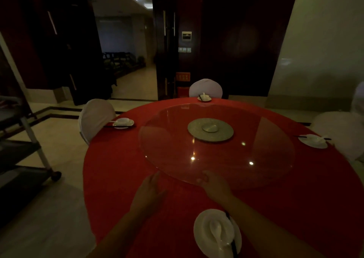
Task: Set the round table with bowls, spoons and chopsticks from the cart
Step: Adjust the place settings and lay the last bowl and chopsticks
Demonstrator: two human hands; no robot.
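A round table with a red cloth point(118, 169) carries a glass turntable point(266, 159). My left hand point(150, 190) hovers over the cloth by the turntable's near rim, fingers apart, holding nothing. My right hand point(213, 185) rests at that rim, fingers curled; I cannot see anything in it. Right below my right forearm lies a white plate point(201, 236) with a bowl, a white spoon point(217, 231) and dark chopsticks point(233, 244). Similar settings lie at the left point(123, 122), far point(204, 98) and right point(313, 141) places.
The metal cart point(29, 135) on wheels stands on the floor to the left, its shelves dark. White-covered chairs sit at the left point(94, 116), far point(205, 87) and right point(340, 127) places. An open doorway point(126, 47) lies beyond. A metal disc point(210, 129) marks the turntable's middle.
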